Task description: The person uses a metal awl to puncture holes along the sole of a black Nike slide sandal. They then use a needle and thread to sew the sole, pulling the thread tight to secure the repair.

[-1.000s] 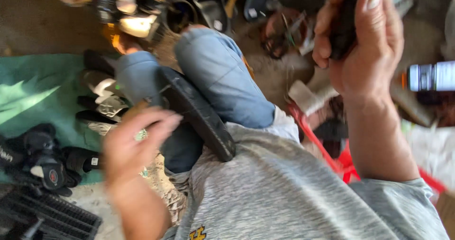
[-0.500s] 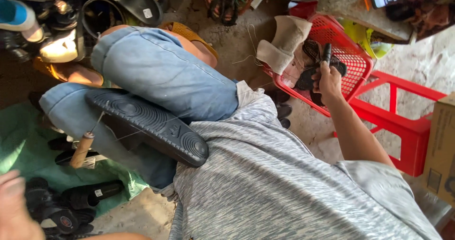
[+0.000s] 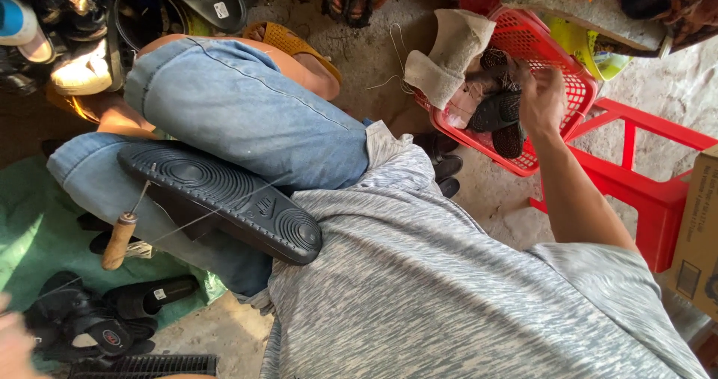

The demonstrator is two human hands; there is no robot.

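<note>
The right hand [image 3: 542,98] is at the upper right of the frame, reaching into a red plastic mesh basket [image 3: 580,87] that rests on a red plastic stool [image 3: 651,192]. Its fingers are curled among dark shoe pieces [image 3: 501,113] lying in the basket; whether they are clamped on one cannot be told. A beige cloth [image 3: 449,53] hangs over the basket's left rim. The left hand [image 3: 13,341] shows only as a blurred edge at the lower left corner, and its grip cannot be told. A black rubber slipper with a ribbed sole [image 3: 224,199] lies sole-up across the lap, at centre left, against the blue denim trouser legs [image 3: 239,117]. A wooden-handled awl [image 3: 120,240] hangs just left of the slipper, with a thin thread running from it across the sole. Black sandals [image 3: 97,319] lie on a green sheet [image 3: 34,229] at the lower left. More footwear [image 3: 82,68] is piled along the upper left.
</note>
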